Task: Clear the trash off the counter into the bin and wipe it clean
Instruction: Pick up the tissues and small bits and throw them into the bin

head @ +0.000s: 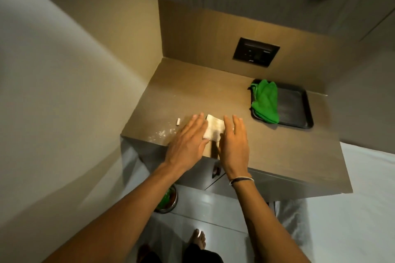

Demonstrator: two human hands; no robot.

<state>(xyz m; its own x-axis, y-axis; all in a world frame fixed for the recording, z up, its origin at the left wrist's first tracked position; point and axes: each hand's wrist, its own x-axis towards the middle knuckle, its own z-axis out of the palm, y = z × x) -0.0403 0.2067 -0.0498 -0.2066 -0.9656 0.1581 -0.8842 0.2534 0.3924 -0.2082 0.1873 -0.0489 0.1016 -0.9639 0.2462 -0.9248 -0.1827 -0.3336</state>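
Where crumbs scatter, crumpled paper [214,130]

— What sort of place is this looking like to you?

— A home or hotel room. A wood-look worktop [277,141] is filling a wall niche, and a dark switch panel [256,51] is sitting on the back wall beyond the hands.

— Anything else pointing that way?

— A black tray [299,109] is lying right of the hands, a green cloth [266,102] resting in it. Below the hands, grey cabinet doors [224,186] are showing, and a steel bin [167,198] is standing on a glossy tiled floor [192,222] where bare feet [197,239] are standing.
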